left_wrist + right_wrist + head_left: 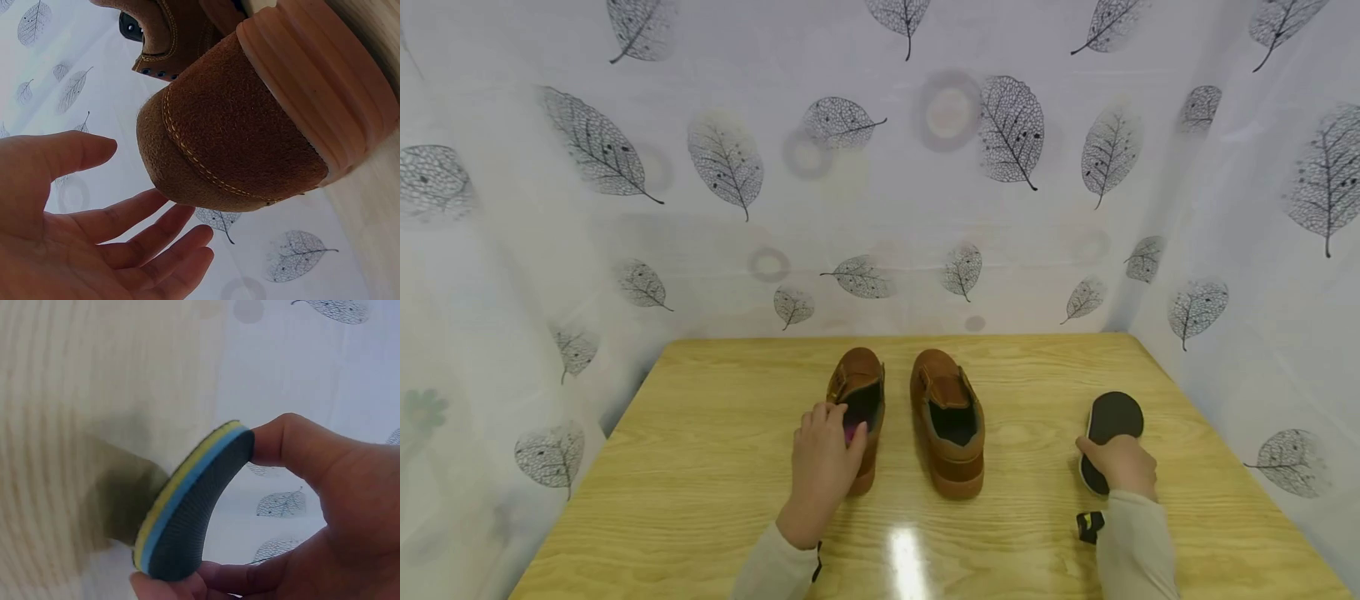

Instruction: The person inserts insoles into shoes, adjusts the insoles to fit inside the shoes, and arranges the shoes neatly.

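Observation:
Two brown slip-on style shoes, the left shoe (867, 467) and the right shoe (958, 479), stand side by side with heels toward me. My left hand (823, 458) is at the left shoe's opening, thumb spread from the fingers. In the left wrist view the fingertips (181, 215) are right at the heel collar of the shoe (231, 137), with no grip round it. Something pink shows inside that shoe. At the right, my right hand (1123, 467) pinches an oval sponge pad (187, 512), dark with blue and yellow layers, between thumb and fingers.
Everything stands on a wood-grain table (715, 467). A pale curtain (910, 208) printed with dark leaves surrounds its back and sides. A small black device (1088, 527) sits beside the right sleeve, and a black strap (817, 562) shows at the left wrist.

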Motion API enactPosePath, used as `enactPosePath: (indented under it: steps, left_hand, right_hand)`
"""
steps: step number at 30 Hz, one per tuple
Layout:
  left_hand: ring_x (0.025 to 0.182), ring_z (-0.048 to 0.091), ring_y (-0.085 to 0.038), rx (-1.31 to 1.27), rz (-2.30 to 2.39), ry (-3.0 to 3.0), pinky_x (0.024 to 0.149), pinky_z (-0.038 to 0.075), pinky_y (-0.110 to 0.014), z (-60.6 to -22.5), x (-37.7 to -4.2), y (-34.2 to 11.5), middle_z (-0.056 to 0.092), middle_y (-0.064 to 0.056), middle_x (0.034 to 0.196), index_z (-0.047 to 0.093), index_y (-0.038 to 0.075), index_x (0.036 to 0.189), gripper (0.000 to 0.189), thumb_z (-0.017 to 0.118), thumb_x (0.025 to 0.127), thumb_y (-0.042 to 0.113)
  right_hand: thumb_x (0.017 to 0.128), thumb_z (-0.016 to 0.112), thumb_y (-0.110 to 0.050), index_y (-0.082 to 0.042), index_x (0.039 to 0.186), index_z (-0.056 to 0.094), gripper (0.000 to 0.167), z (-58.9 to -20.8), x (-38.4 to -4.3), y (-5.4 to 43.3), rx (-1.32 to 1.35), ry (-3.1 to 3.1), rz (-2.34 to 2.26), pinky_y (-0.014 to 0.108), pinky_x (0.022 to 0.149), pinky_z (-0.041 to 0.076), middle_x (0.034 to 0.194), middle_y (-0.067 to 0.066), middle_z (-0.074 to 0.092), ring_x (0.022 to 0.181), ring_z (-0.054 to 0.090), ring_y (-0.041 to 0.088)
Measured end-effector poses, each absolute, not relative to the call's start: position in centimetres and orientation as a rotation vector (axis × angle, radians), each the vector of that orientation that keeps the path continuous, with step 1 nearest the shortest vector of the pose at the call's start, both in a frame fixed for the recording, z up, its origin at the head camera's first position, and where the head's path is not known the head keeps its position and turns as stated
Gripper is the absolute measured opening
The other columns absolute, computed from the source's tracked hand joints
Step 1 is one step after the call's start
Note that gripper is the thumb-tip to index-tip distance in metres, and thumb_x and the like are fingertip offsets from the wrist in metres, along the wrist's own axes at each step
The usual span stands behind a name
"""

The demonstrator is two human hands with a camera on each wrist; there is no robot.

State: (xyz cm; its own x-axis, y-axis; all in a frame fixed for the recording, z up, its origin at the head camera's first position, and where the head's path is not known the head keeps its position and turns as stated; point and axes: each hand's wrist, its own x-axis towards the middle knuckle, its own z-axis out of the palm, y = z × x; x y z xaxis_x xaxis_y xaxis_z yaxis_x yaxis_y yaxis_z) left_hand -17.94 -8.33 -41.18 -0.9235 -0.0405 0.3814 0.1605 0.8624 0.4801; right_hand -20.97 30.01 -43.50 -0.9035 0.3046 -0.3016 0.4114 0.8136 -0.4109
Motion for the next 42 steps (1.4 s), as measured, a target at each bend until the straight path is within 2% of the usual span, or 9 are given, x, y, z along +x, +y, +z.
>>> enactPosePath:
  steps: [4,9,13,18,24,32,36,42]
  left_hand:
    - [0.099,0.057,-0.038,-0.106,-0.719,-2.659,0.081,0.049,-0.051,-41.1,-17.9,-8.2,0.06,-0.021,0.107,0.065,-0.005,0.111,0.037,0.069,0.088,0.023]
    - [0.097,0.058,-0.035,-0.134,-0.71,-2.659,0.079,0.049,-0.049,-41.0,-17.9,-8.1,0.061,-0.019,0.106,0.065,-0.004,0.111,0.034,0.07,0.088,0.021]
    - [0.095,0.059,-0.034,-0.171,-0.703,-2.65,0.077,0.05,-0.047,-40.8,-17.8,-8.1,0.062,-0.018,0.104,0.065,-0.003,0.111,0.033,0.07,0.088,0.02]
    - [0.092,0.059,-0.033,-0.223,-0.696,-2.639,0.076,0.05,-0.046,-40.7,-17.8,-8.2,0.062,-0.017,0.102,0.065,-0.003,0.11,0.032,0.071,0.086,0.017]
    - [0.09,0.06,-0.03,-0.292,-0.686,-2.622,0.074,0.051,-0.045,-40.8,-18.0,-8.1,0.063,-0.014,0.099,0.066,-0.001,0.11,0.031,0.072,0.086,0.017]
    - [0.089,0.061,-0.03,-0.361,-0.649,-2.593,0.074,0.051,-0.044,-40.7,-18.0,-8.1,0.064,-0.014,0.102,0.066,0.0,0.112,0.035,0.076,0.082,0.015]
    - [0.089,0.06,-0.03,-0.382,-0.644,-2.58,0.073,0.052,-0.044,-40.7,-18.1,-8.1,0.063,-0.014,0.102,0.065,0.0,0.113,0.037,0.077,0.081,0.013]
    - [0.091,0.06,-0.03,-0.417,-0.643,-2.581,0.075,0.052,-0.043,-40.7,-18.1,-8.2,0.063,-0.014,0.104,0.063,0.0,0.117,0.041,0.077,0.08,0.009]
  right_hand:
    - [0.094,0.048,-0.04,0.028,0.105,0.053,0.068,-42.3,-20.8,29.9,0.502,2.86,-0.706,0.057,0.083,0.046,0.108,0.044,0.053,0.096,0.054,0.056]
    - [0.094,0.048,-0.041,0.028,0.11,0.05,0.071,-40.9,-20.7,29.3,0.514,2.884,-0.725,0.06,0.086,0.044,0.115,0.046,0.048,0.102,0.049,0.06]
    - [0.096,0.048,-0.04,0.029,0.108,0.051,0.069,-39.8,-20.3,28.4,0.487,2.921,-0.743,0.061,0.083,0.044,0.114,0.048,0.046,0.103,0.046,0.061]
    - [0.095,0.052,-0.038,0.029,0.105,0.05,0.068,-38.2,-19.5,26.6,0.436,2.966,-0.803,0.055,0.07,0.046,0.11,0.049,0.043,0.095,0.05,0.056]
    - [0.092,0.058,-0.036,0.024,0.102,0.048,0.061,-37.0,-18.7,24.7,0.384,3.016,-0.859,0.047,0.06,0.046,0.101,0.04,0.048,0.074,0.055,0.041]
    - [0.09,0.063,-0.033,0.02,0.114,0.05,0.06,-36.4,-18.2,22.6,0.112,3.186,-0.781,0.051,0.065,0.049,0.107,0.035,0.05,0.076,0.058,0.04]
    - [0.087,0.066,-0.029,0.016,0.111,0.054,0.052,-36.2,-18.1,21.7,-0.041,3.266,-0.721,0.046,0.058,0.049,0.102,0.029,0.054,0.07,0.058,0.033]
    - [0.085,0.068,-0.024,0.01,0.107,0.057,0.043,-36.1,-18.1,20.5,-0.219,3.293,-0.716,0.043,0.059,0.049,0.095,0.019,0.056,0.071,0.056,0.027]
